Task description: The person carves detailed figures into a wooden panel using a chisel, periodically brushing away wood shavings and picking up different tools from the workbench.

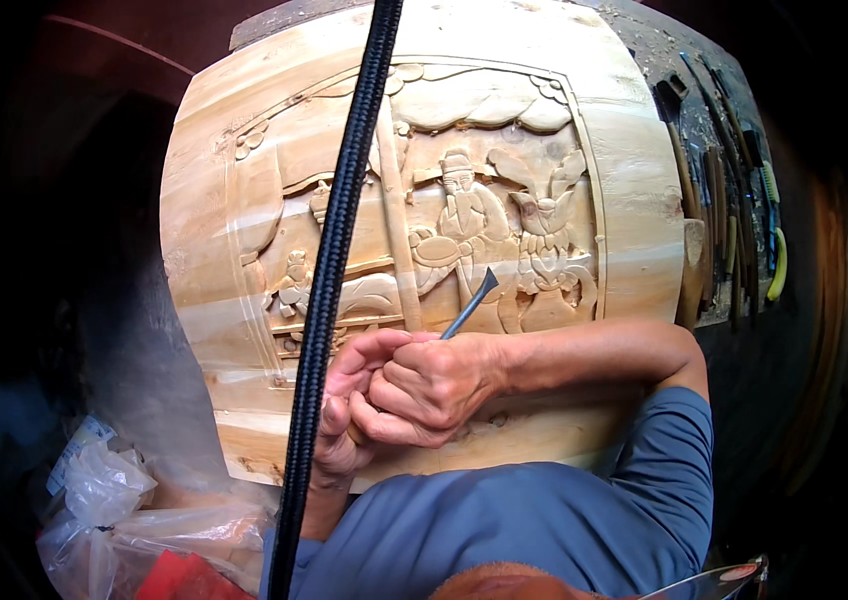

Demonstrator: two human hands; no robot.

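Over the near half of the carved wooden panel [429, 200], the right hand [434, 390] clamps its fingers round a flared chisel [463, 318]; whether the left hand [339, 440] also grips, I cannot tell. Keeping strokes shallow and controlled would likely spare the panel's raised edges.

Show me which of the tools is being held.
The chisel with the flared tip: the right hand grips it, while the other tools lie to the right of the carved board.
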